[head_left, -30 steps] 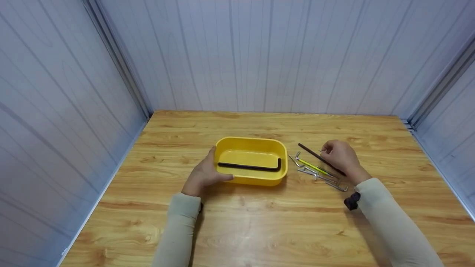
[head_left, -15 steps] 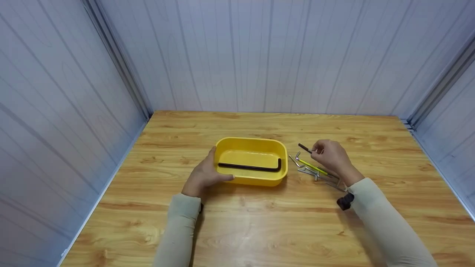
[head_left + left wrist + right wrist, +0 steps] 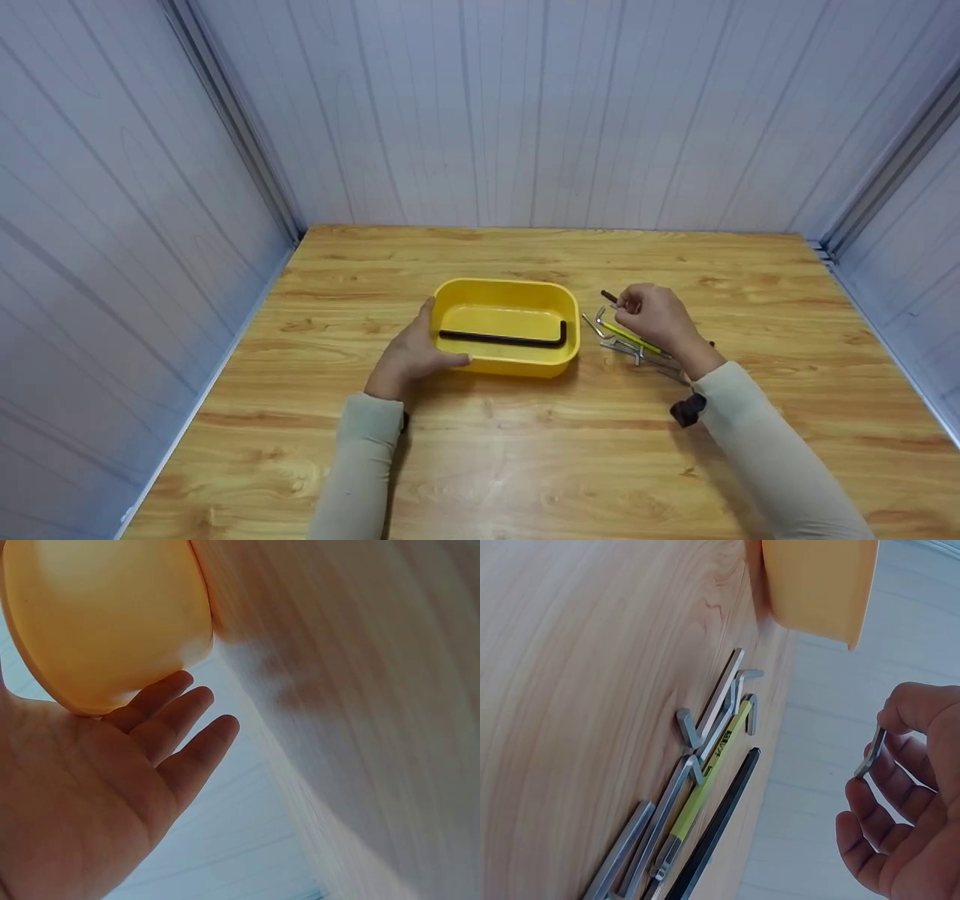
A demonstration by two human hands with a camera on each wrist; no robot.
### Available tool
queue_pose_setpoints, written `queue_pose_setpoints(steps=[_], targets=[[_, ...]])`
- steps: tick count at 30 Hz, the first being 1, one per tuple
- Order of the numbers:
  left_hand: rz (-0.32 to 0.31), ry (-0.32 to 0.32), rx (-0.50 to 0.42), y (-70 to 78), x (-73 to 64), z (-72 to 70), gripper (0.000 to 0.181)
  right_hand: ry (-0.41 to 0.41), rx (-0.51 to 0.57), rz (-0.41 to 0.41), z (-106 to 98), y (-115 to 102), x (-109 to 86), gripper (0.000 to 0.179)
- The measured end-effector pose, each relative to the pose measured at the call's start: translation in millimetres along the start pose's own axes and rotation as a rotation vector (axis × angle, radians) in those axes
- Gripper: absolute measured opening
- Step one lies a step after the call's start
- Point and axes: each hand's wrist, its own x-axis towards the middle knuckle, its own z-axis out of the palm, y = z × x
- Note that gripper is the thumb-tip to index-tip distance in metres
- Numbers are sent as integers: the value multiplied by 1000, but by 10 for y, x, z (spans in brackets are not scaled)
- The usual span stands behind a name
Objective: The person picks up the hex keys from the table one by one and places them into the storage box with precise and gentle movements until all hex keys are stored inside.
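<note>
A yellow plastic box [image 3: 504,362] stands on the table with a long black hex key [image 3: 502,340] lying inside. My left hand [image 3: 411,352] rests at its left side, thumb along the near rim; fairly straight fingers [image 3: 172,720] touch the outer wall. To the box's right, my right hand [image 3: 660,319] pinches a small silver L-shaped hex key [image 3: 871,754] between thumb and fingertips, above the table. Below it lie a yellow-sleeved hex key [image 3: 712,769], a black hex key [image 3: 724,825] and several silver hex keys [image 3: 656,829]. The hand partly covers these in the head view.
The wooden table [image 3: 480,457] is bounded by pale panel walls [image 3: 495,112] at the back and both sides. The loose hex keys lie close together just right of the box.
My right hand has moved left toward the box with the small silver hex key, passing over the loose keys. The left hand and the box have stayed in place.
</note>
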Motion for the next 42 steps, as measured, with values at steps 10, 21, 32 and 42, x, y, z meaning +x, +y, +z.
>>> queue_pose_setpoints(steps=[10,21,32,42], targets=[[14,-3,-3,1,-9,-4,135,4,23,-47,42,-103,19,8],[4,-6,13,-12,-1,-4,131,2,24,-96,81,-244,73,7],[19,0,20,-20,7,-13,132,-25,19,-133,134,-372,96,7],[-8,-16,31,-14,-5,-19,134,-37,7,-178,162,-468,101,4]])
